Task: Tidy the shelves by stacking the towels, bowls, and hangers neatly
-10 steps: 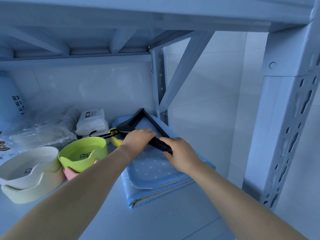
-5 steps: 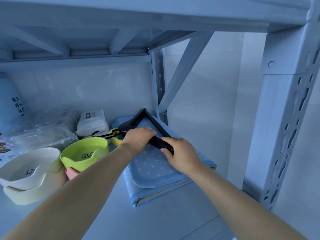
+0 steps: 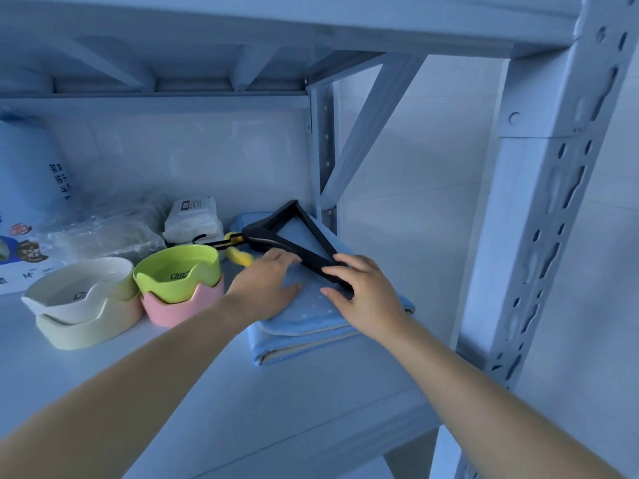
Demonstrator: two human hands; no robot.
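Just past left hand (image 3: 264, 285) fingertips, black hanger (image 3: 313, 262) lies on folded towel (image 3: 311, 314); left hand flat, relaxed; right hand (image 3: 366, 292) unclenched, straight fingers over hanger's near end.

Pale metal shelf board (image 3: 207, 409), filling the lower half of the frame, carried by a perforated post (image 3: 553, 236) at the right. Directly on the board: at centre right, a stack of folded blue towels (image 3: 311, 326), its lowest layer flat on the surface near the right edge. At lower left, a cream bowl (image 3: 86, 335) with a white bowl (image 3: 69, 288) nested in it. Just beside it, a pink bowl (image 3: 173, 311) holding a green bowl (image 3: 173, 271). Behind these, against the back wall, a white packet of wipes (image 3: 193, 216), a crumpled clear plastic bag (image 3: 103, 233) and, at far left, a printed package (image 3: 27, 202).
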